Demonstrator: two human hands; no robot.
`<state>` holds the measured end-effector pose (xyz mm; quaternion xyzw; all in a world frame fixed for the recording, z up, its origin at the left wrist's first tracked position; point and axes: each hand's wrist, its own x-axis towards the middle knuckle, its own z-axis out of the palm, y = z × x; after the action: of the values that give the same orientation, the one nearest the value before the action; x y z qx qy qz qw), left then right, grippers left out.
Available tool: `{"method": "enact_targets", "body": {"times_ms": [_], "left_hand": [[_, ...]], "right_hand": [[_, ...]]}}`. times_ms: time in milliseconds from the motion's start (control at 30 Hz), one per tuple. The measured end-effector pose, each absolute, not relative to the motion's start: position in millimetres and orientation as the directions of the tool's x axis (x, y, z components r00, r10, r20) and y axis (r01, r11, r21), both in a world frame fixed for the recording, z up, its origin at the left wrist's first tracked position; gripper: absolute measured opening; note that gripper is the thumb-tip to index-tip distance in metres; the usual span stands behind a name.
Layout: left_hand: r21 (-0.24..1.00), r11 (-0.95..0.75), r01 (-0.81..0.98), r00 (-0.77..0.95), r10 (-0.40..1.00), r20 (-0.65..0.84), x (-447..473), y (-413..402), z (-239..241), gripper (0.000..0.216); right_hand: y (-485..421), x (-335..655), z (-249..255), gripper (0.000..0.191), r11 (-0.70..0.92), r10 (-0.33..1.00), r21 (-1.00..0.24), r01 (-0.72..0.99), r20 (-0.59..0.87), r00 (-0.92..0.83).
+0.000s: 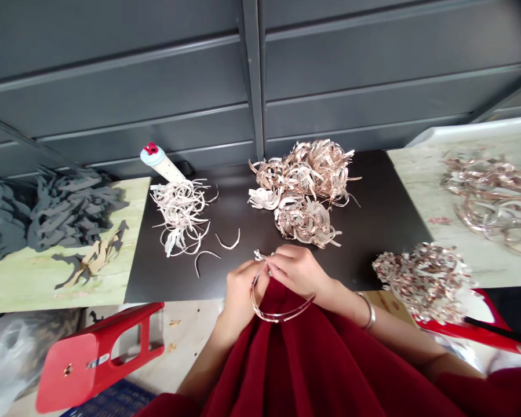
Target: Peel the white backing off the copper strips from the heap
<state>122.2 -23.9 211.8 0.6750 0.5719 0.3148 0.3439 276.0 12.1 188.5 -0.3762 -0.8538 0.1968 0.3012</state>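
My left hand [243, 292] and my right hand [301, 272] meet at the near edge of the dark table. Fingers of both pinch a thin, shiny rose-gold strip [280, 317], whose curved loop hangs below them in front of the red garment. A small pale, shiny tip [258, 255] pokes out above the fingertips; the exact grip is hidden. Left of my hands lie two loose curved strips [229, 240] and a tangled heap of thin pale strips [179, 211]. Beyond my right hand is a large pile of rose-gold strips [314, 174].
A white cylinder with a red top [162, 162] stands at the back left. Dark grey cut pieces [75, 211] cover part of the left table. A shiny bundle [425, 278] sits at the right, by a red stool. Another red stool [69, 370] is lower left. Grey panels [156, 87] rise behind.
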Motion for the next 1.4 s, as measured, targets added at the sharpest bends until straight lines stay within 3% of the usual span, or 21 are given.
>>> {"method": "enact_targets", "body": {"times_ms": [100, 300, 500, 700, 833, 933, 1100, 1233, 1400], "left_hand": [[0.827, -0.117, 0.549, 0.154, 0.987, 0.037, 123.2, -24.5, 212.7, 0.029], [0.852, -0.039, 0.522, 0.091, 0.996, -0.011, 123.4, -24.9, 210.6, 0.032], [0.815, -0.088, 0.573, 0.065, 0.996, 0.062, 117.4, -23.5, 207.2, 0.032], [0.747, -0.198, 0.635, 0.168, 0.979, 0.116, 118.8, -23.9, 211.3, 0.028], [0.747, -0.199, 0.634, 0.179, 0.978, 0.108, 118.9, -24.9, 208.4, 0.028], [0.799, -0.117, 0.589, 0.17, 0.985, 0.018, 112.8, -24.8, 208.0, 0.031], [0.893, 0.232, 0.386, 0.263, 0.9, -0.348, 97.5, -16.9, 209.1, 0.031], [0.861, 0.487, 0.146, 0.186, 0.842, -0.507, 95.2, -12.0, 196.0, 0.034], [0.847, 0.53, -0.025, 0.182, 0.836, -0.518, 101.4, -19.3, 184.0, 0.042]], "right_hand": [[14.6, 272.8, 186.8, 0.029, 0.626, 0.776, -0.568, 0.534, 0.386, -0.499], [19.3, 275.5, 186.9, 0.021, 0.435, 0.876, -0.806, 0.402, 0.275, -0.397], [15.1, 281.3, 191.9, 0.009, 0.322, 0.91, -0.885, 0.336, 0.19, -0.369], [14.4, 274.8, 192.8, 0.014, 0.313, 0.915, -0.861, 0.402, 0.161, -0.369], [15.9, 275.3, 189.4, 0.019, 0.361, 0.885, -0.78, 0.511, 0.114, -0.452], [18.3, 281.1, 190.6, 0.018, 0.421, 0.828, -0.743, 0.521, 0.079, -0.556], [31.3, 288.8, 197.7, 0.018, 0.424, 0.684, -0.834, 0.352, 0.041, -0.728], [39.5, 286.3, 192.6, 0.014, 0.248, 0.625, -0.948, 0.2, -0.001, -0.78], [34.8, 280.3, 181.7, 0.021, -0.022, 0.644, -0.996, 0.089, -0.082, -0.761]]}}
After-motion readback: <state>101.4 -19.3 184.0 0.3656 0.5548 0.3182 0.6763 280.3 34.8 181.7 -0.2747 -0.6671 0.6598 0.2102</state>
